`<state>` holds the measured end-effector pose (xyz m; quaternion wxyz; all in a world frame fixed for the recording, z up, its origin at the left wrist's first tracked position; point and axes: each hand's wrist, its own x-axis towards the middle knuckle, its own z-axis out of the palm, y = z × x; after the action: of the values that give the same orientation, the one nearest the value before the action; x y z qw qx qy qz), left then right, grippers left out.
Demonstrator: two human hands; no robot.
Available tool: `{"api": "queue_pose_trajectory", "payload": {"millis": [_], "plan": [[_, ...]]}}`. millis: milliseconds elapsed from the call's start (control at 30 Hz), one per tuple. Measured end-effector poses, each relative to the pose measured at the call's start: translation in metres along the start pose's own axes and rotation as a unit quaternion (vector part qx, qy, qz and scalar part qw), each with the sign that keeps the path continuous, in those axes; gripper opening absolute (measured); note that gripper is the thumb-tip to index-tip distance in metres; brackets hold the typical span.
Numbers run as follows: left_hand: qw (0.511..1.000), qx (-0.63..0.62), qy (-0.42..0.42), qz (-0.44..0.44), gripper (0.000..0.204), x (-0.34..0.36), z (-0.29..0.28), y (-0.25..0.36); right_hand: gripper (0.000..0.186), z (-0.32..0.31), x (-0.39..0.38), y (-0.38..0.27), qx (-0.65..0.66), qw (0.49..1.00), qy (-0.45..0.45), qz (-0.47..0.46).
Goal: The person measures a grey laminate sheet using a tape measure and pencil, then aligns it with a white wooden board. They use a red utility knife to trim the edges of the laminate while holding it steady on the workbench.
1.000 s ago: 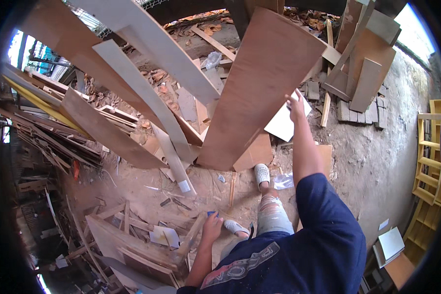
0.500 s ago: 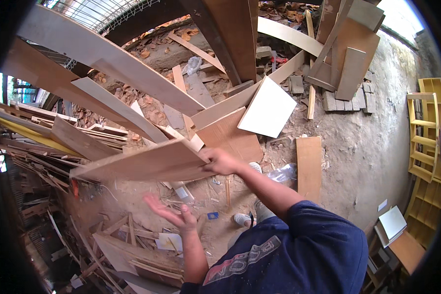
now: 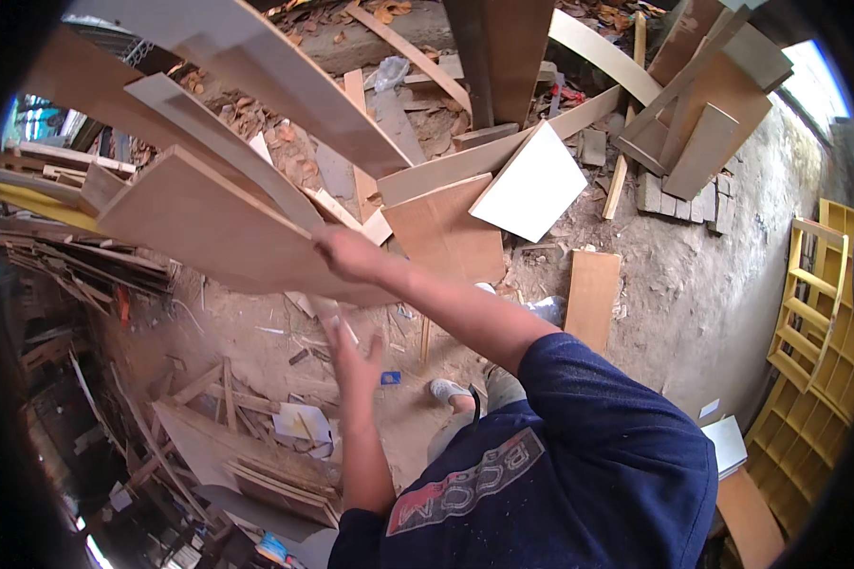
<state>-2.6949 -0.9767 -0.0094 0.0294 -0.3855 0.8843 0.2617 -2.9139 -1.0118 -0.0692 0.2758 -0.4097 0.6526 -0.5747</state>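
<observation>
A wide brown wooden board (image 3: 218,232) hangs tilted in front of me, its far end toward the left. My right hand (image 3: 351,254) is closed on the upper edge near the board's right end, the arm stretched across. Below that same end, my left hand (image 3: 356,358) is raised with thumb and fingers apart, slightly blurred. Its fingertips come close to the lower edge; whether they touch it I cannot tell.
Long planks (image 3: 294,95) lean at the upper left. A white panel (image 3: 536,185) rests against brown boards ahead. A short board (image 3: 593,299) lies on the ground. Offcuts (image 3: 228,427) pile up lower left; yellow shelving frames (image 3: 811,303) stand at the right.
The board has swung, its left end rising, and my right hand has moved left with it. My left hand has come up closer beneath the board.
</observation>
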Motion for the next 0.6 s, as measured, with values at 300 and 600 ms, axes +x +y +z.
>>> {"api": "queue_pose_trajectory", "payload": {"millis": [300, 600], "plan": [[0.928, -0.048, -0.301, -0.212, 0.067, -0.196, 0.093, -0.129, 0.026, -0.074, -0.074, 0.157, -0.306, 0.918, -0.039, 0.25], [0.853, -0.079, -0.316, -0.407, 0.069, -0.341, 0.083, -0.147, 0.067, -0.208, -0.116, 0.282, -0.622, 0.703, -0.252, 0.235]]}}
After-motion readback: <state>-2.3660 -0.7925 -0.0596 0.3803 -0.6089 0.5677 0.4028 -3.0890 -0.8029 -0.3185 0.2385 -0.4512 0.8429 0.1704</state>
